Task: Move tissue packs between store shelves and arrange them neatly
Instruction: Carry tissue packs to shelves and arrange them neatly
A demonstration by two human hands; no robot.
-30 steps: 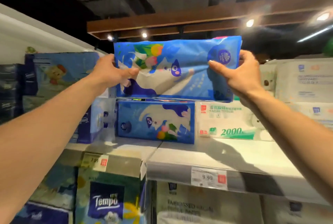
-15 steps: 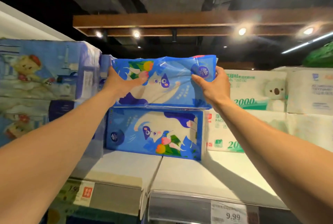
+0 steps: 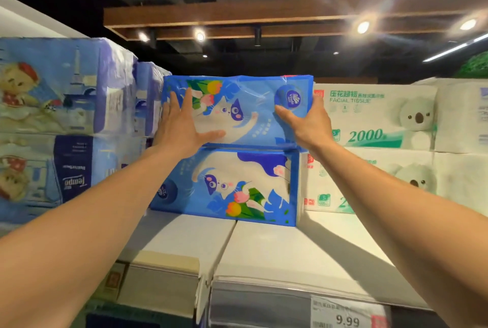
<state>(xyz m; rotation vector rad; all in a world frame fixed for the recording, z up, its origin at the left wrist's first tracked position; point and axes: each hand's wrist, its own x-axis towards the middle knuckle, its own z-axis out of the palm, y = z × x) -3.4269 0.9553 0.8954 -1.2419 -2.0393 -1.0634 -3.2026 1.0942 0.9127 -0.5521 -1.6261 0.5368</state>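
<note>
Two blue cat-print packs are stacked at the back of the white shelf (image 3: 277, 248), the top pack (image 3: 243, 106) resting on the bottom pack (image 3: 237, 182). The left hand (image 3: 182, 127) presses flat on the top pack's front, fingers straight and spread. The right hand (image 3: 309, 121) grasps its right end, thumb in front. White koala packs (image 3: 375, 116) stand just beside.

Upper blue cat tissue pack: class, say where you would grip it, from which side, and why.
Its two short ends, coming from the front, seem best. The upper blue cat pack is wide and soft and lies flat on the lower cat pack, leaving its underside covered. The right hand pinches the right end, thumb on the front; the left hand only presses flat on the face.
</note>
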